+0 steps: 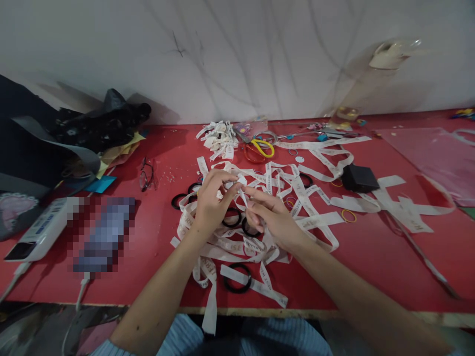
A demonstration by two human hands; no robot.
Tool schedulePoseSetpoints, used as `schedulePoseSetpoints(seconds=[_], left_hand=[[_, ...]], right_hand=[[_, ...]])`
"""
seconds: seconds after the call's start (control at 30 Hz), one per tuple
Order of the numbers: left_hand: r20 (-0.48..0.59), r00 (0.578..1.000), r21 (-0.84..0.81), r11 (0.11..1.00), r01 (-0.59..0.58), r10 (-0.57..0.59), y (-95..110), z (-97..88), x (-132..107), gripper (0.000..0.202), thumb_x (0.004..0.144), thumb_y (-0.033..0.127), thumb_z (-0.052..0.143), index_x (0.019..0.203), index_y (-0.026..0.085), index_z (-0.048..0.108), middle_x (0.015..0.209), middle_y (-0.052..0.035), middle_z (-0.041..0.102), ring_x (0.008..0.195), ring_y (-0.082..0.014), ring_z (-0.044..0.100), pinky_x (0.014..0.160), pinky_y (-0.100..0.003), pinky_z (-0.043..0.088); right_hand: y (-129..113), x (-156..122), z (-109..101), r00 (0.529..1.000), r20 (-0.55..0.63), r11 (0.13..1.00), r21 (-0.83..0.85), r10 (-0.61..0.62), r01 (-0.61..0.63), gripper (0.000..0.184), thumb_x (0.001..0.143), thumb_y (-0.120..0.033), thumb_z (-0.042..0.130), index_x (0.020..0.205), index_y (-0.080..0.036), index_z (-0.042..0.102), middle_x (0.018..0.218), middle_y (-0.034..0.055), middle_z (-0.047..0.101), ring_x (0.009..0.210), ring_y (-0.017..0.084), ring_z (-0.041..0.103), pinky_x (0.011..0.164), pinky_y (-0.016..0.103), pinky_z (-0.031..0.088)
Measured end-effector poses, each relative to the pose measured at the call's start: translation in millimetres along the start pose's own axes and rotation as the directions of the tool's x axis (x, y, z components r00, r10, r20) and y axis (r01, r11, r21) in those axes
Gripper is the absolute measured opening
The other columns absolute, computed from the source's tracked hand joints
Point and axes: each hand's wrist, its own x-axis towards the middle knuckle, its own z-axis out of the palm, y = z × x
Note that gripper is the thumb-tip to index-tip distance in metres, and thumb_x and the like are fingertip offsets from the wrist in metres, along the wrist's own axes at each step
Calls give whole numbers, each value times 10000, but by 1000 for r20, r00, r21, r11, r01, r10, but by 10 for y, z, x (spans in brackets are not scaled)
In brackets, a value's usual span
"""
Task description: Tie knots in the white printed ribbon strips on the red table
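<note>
Over a red table (371, 257), my left hand (211, 200) and my right hand (269, 215) meet above a tangle of white printed ribbon (297, 198). Both hands are closed in a pinch on a short piece of that ribbon (241, 187), which is folded between the fingertips. Several black hair ties (237, 279) lie among the ribbon under and in front of my hands. A small heap of finished ribbon pieces (219, 138) sits further back.
Scissors with yellow and red handles (260, 148) lie behind the ribbon. A black box (359, 178), rubber bands (349, 215), glasses (146, 174), a white power strip (40, 230), a dark bag (100, 121) at left and a pink plastic sheet (434, 158) at right surround the work.
</note>
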Motion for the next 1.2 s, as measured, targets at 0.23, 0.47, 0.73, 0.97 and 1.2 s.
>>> schedulePoseSetpoints(seconds=[0.23, 0.47, 0.73, 0.97, 1.2], left_hand=[[172, 973, -189, 964, 186, -154, 37, 31, -22, 105, 847, 246, 637, 933, 186, 628, 967, -38, 636, 894, -132, 591, 750, -236, 474], [327, 927, -385, 869, 310, -185, 113, 51, -53, 189, 833, 254, 659, 1010, 192, 634, 1042, -54, 606, 913, -129, 582, 772, -224, 466], [354, 884, -541, 705, 459, -304, 153, -4, -31, 242, 743, 243, 750, 953, 192, 640, 885, -5, 582, 802, -103, 545, 710, -199, 442], [453, 861, -421, 796, 435, -231, 256, -33, -27, 224, 780, 285, 712, 975, 192, 654, 910, -18, 621, 793, -107, 541, 719, -207, 435], [519, 781, -398, 710, 581, -348, 282, -108, -108, 183, 795, 301, 697, 946, 203, 668, 913, -8, 637, 806, -106, 561, 744, -205, 444]], right_hand=[[-39, 46, -11, 970, -166, 967, -217, -175, 137, 201, 850, -395, 626, 908, -203, 621, 685, -34, 587, 594, 101, 551, 569, 233, 433], [-27, 78, -110, 845, -203, 771, -551, -495, 320, 150, 896, -354, 569, 929, -218, 621, 881, 4, 639, 816, 147, 586, 738, 261, 476], [60, 44, -127, 832, -66, 686, -603, -551, 406, 136, 927, -348, 530, 893, -224, 575, 761, -16, 565, 653, 123, 520, 613, 244, 432], [73, -57, -169, 817, -78, 665, -626, -572, 406, 106, 930, -304, 501, 876, -220, 535, 743, -16, 546, 642, 126, 496, 601, 247, 408], [75, -92, -154, 853, -144, 713, -626, -502, 315, 220, 949, -341, 458, 795, -213, 550, 654, -24, 491, 596, 124, 441, 571, 248, 365]])
